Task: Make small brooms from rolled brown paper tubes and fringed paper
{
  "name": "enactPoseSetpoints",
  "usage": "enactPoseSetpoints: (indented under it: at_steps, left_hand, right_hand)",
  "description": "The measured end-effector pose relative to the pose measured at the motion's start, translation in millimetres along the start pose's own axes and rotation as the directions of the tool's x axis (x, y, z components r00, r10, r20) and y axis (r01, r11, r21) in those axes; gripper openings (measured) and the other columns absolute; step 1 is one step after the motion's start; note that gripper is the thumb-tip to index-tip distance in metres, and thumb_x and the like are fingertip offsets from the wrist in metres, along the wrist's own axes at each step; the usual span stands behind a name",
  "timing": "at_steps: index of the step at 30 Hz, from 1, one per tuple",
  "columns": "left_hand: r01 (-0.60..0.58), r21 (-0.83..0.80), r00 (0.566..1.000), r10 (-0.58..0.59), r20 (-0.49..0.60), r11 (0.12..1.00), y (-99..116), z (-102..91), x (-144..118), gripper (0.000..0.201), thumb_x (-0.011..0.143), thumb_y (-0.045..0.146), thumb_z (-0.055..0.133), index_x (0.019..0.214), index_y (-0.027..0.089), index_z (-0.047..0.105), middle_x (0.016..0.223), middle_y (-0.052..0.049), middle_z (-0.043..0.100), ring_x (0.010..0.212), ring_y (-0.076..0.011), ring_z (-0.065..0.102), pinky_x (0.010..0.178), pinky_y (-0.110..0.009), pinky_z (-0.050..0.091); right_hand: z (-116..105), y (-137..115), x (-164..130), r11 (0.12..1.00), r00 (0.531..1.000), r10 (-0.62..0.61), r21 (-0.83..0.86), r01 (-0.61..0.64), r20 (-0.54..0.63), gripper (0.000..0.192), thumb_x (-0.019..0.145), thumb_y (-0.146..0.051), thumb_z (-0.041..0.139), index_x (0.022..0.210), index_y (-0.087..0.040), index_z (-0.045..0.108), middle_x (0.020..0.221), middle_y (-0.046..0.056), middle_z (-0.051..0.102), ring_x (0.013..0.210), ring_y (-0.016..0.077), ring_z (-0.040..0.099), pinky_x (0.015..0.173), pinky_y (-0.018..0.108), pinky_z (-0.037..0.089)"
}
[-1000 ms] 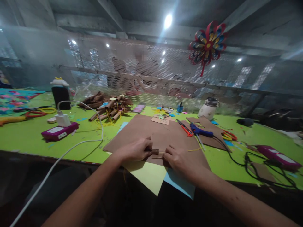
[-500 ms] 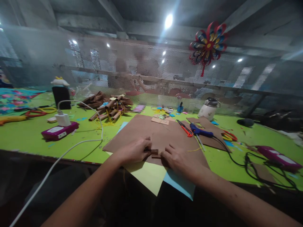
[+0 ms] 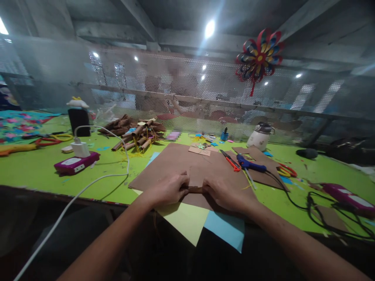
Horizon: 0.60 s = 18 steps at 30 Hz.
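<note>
Both hands pinch a small brown paper roll [image 3: 195,189] between them, left hand [image 3: 166,190] and right hand [image 3: 227,193] closed on its ends, keeping it wound above the brown card sheet [image 3: 175,162] on the green worktop [image 3: 38,171]

We see a lime-green table [image 3: 43,171] strewn with paper scraps. Near its front edge lie a brown cardboard sheet [image 3: 175,162], a yellow sheet [image 3: 183,222] and a blue sheet [image 3: 227,230] overhanging the edge. To the left sits a magenta box [image 3: 76,163] with a white charger [image 3: 80,148] on it. Farther back is a pile of brown paper rolls [image 3: 133,134]. Right of centre lie orange scissors [image 3: 231,160], a blue glue gun [image 3: 250,164] and a white jar [image 3: 259,136].
</note>
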State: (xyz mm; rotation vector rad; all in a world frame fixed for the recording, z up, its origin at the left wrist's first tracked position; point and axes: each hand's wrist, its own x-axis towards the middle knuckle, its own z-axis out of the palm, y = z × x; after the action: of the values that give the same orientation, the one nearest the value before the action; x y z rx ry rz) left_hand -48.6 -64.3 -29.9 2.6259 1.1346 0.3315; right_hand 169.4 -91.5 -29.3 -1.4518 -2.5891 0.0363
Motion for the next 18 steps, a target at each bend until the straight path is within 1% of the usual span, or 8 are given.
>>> enactPoseSetpoints:
  at_steps: [2, 5, 8, 14, 18]
  left_hand:
    - [-0.006, -0.007, 1.0, 0.006, -0.022, 1.0, -1.1, 2.1, -1.7, 0.018, 0.087, 0.032, 0.044, 0.089, 0.02, 0.057, 0.094, -0.005, 0.056, 0.079, -0.0166, 0.052, 0.068, -0.027, 0.039]
    - [-0.021, -0.032, 0.998, 0.019, -0.06, 0.999, -2.6, 4.1, -3.6, 0.018, 0.087, 0.033, 0.046, 0.096, 0.022, 0.056, 0.097, -0.004, 0.055, 0.082, -0.0169, 0.052, 0.07, -0.028, 0.04]
    - [-0.052, -0.033, 0.996, 0.05, -0.067, 0.998, -3.9, 4.6, -2.9, 0.018, 0.086, 0.037, 0.049, 0.092, 0.021, 0.058, 0.096, -0.004, 0.054, 0.083, -0.0171, 0.051, 0.071, -0.028, 0.04]
    - [-0.104, -0.019, 0.991, 0.102, -0.09, 0.994, -6.0, 7.1, 2.8, 0.026, 0.091, 0.039, 0.043, 0.089, 0.02, 0.061, 0.093, -0.005, 0.053, 0.08, -0.0156, 0.051, 0.07, -0.026, 0.039]
    - [-0.135, -0.001, 0.989, 0.134, -0.054, 0.991, -3.9, 2.2, 6.0, 0.032, 0.093, 0.04, 0.039, 0.089, 0.019, 0.063, 0.089, -0.005, 0.054, 0.081, -0.0163, 0.051, 0.07, -0.026, 0.038]
  right_hand:
    - [-2.8, -0.8, -0.4, 1.0, 1.0, 0.014, 0.021, -0.014, 0.014, 0.022, 0.09, -0.016, 0.041, 0.081, -0.016, 0.06, 0.071, 0.004, 0.064, 0.06, 0.0126, 0.049, 0.052, 0.024, 0.023]
    - [-0.1, -0.1, -0.4, 0.999, 0.999, 0.033, 0.034, -0.033, 0.002, 0.023, 0.091, -0.017, 0.039, 0.079, -0.016, 0.059, 0.072, 0.005, 0.064, 0.06, 0.013, 0.048, 0.053, 0.024, 0.024]
    - [6.6, 2.1, -0.3, 0.997, 0.999, 0.034, 0.063, -0.033, -0.004, 0.023, 0.092, -0.018, 0.037, 0.08, -0.016, 0.057, 0.073, 0.005, 0.063, 0.062, 0.0131, 0.049, 0.055, 0.024, 0.025]
    - [11.2, 4.3, -2.9, 0.992, 0.999, 0.029, 0.124, -0.024, -0.041, 0.019, 0.091, -0.017, 0.04, 0.084, -0.015, 0.058, 0.077, 0.005, 0.064, 0.066, 0.0133, 0.05, 0.056, 0.023, 0.026]
    - [10.5, 5.1, -1.1, 0.995, 0.998, 0.006, 0.1, 0.001, -0.068, 0.02, 0.091, -0.018, 0.042, 0.081, -0.016, 0.06, 0.076, 0.004, 0.063, 0.065, 0.0132, 0.049, 0.057, 0.024, 0.028]
